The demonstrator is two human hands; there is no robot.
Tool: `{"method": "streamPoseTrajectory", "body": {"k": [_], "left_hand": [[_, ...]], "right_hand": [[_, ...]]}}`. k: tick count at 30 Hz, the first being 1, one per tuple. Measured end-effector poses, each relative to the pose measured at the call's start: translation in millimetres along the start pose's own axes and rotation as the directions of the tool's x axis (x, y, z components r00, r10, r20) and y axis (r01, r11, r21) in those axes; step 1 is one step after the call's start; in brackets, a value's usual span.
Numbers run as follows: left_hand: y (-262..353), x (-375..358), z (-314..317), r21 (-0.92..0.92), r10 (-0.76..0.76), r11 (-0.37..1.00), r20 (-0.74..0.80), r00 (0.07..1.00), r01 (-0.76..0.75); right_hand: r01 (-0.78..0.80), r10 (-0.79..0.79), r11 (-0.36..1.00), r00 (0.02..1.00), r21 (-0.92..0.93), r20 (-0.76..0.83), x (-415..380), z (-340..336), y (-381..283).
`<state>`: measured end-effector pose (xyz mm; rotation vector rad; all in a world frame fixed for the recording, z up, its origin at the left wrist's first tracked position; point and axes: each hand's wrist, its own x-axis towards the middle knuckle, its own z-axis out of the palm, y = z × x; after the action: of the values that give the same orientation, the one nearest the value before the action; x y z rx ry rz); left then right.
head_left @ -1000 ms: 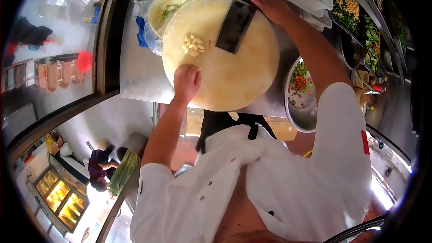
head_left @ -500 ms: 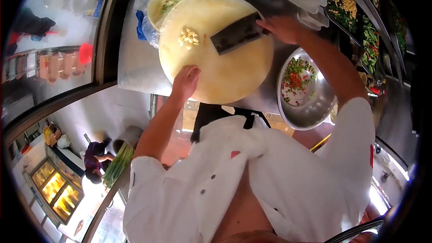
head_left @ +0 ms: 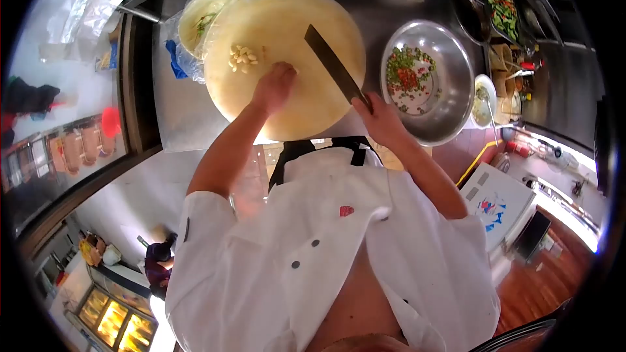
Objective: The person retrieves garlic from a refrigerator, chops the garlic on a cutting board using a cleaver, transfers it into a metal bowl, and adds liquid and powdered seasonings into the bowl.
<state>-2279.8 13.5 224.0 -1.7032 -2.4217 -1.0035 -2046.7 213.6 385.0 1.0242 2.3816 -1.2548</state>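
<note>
My right hand [head_left: 383,119] grips the handle of a cleaver [head_left: 334,62]. Its dark blade is turned edge-on and slants up and left above the right part of a round chopping board [head_left: 313,13]. Over the board's middle, my left hand [head_left: 275,86] is closed, its fingertips bunched together near the board. Whatever they may hold is too small to make out. Just up and left of that hand lies a small pile of peeled garlic cloves [head_left: 242,58].
A metal bowl [head_left: 450,81] with chopped green and red peppers stands right of the board. Behind the board's left side is a plastic-lined bowl [head_left: 195,16], with a blue cloth [head_left: 175,58] beside it. Trays of cut vegetables [head_left: 499,3] line the upper right. Another person [head_left: 158,267] is at lower left.
My left hand has moved right, further onto the board, beside the garlic. My right hand has come toward me with the cleaver, whose blade has turned from lying flat to edge-on. The view has shifted.
</note>
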Motion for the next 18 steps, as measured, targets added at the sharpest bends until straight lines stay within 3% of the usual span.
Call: {"method": "streamPoseTrajectory", "body": {"k": [8,12,18], "left_hand": [[2.0,11.2,-12.9,0.045,0.134,0.990,-0.018,0.991,-0.133],[-2.1,14.3,-2.5,0.039,0.135,0.990,-0.002,0.991,-0.135],[-8.2,12.1,3.0,0.061,0.164,0.985,-0.023,0.986,-0.163]], "right_hand": [[0.094,-0.103,0.988,0.992,-0.123,-0.068,0.7,40.6,40.0],[0.009,-0.017,0.993,0.997,-0.115,-0.073,4.6,39.3,23.1],[0.116,-0.138,0.934,0.990,-0.338,-0.040,11.8,46.7,-2.0]]}}
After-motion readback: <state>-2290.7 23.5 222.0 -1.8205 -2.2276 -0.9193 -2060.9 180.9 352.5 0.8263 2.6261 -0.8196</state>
